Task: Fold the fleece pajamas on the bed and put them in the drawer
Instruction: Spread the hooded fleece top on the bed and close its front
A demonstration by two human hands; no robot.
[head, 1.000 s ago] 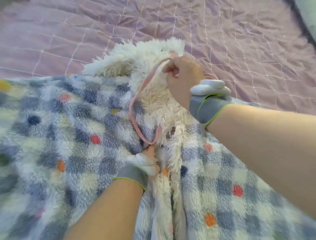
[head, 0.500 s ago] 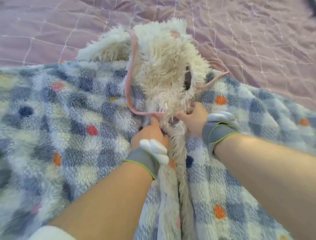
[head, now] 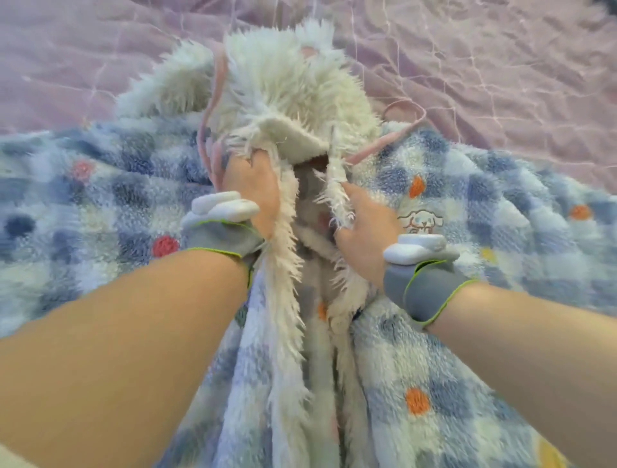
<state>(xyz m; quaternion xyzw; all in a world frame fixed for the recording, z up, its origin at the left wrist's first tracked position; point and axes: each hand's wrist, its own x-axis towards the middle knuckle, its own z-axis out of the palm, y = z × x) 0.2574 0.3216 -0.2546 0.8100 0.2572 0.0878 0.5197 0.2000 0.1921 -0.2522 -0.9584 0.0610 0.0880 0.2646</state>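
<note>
Purple bedspread [head: 500,66]; fleece pajamas [head: 100,200] spread, front edges in left grip [head: 253,187], right grip [head: 364,234].

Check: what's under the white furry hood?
The left hand reaches under the hood edge; its fingers are hidden by fur. Lilac bedspread shows around it; directly beneath is covered.

Lilac quilted bedspread [head: 500,66] filled far half of view, left edge to right edge. Thin pale stitch lines [head: 353,33] crossed it in loose grid of slanted squares. Cloth was creased all over: sharper folds at far right, shallower ripples at far left. Faint sheen lay along fold ridges. Light was soft and even, shadows weak. 1 dark strip [head: 605,2] cut far right corner, too small to tell what. Bedspread reached nearest along right edge.
</note>
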